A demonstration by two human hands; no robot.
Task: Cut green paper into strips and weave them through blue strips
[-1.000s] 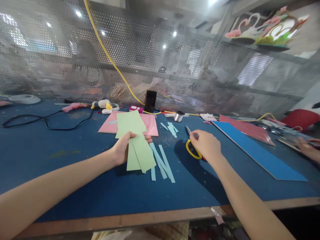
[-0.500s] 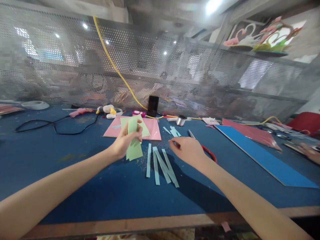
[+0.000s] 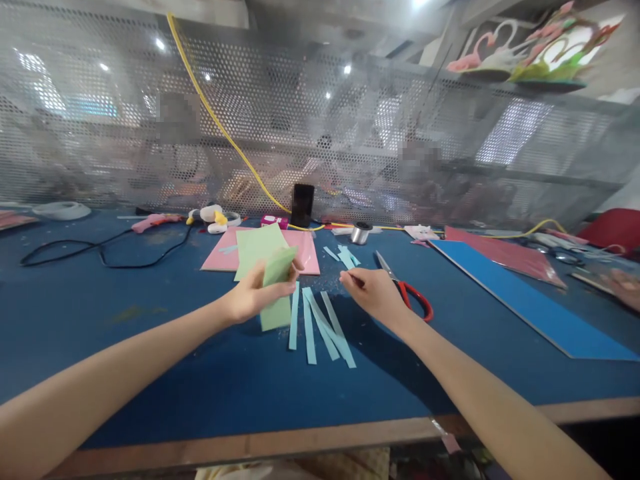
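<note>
My left hand (image 3: 245, 297) is wrapped round a pale green paper piece (image 3: 276, 313), which stands upright and looks folded or layered. To its right, my right hand (image 3: 376, 295) is closed with thumb and fingertips pinched; anything between them is too small to make out. Several light blue paper strips (image 3: 310, 330) lie fanned on the table between and below the hands. Just beyond my right wrist are red-handled scissors (image 3: 419, 303), blades pointing away. A green sheet (image 3: 255, 247) rests on a pink sheet (image 3: 306, 257) behind my left hand.
Short blue paper pieces (image 3: 347, 257) and a wire spool (image 3: 360, 233) sit farther back. A dark phone (image 3: 303, 205) leans by the mesh screen (image 3: 280, 133). A blue board (image 3: 520, 293) lies at right, a pink glue gun (image 3: 156, 222) at left. Another person's hand (image 3: 625, 287) shows at far right.
My left hand has moved right and slightly down with the green paper, turning it and uncovering more of the green sheet behind. My right hand stays closed, and more of the scissors shows.
</note>
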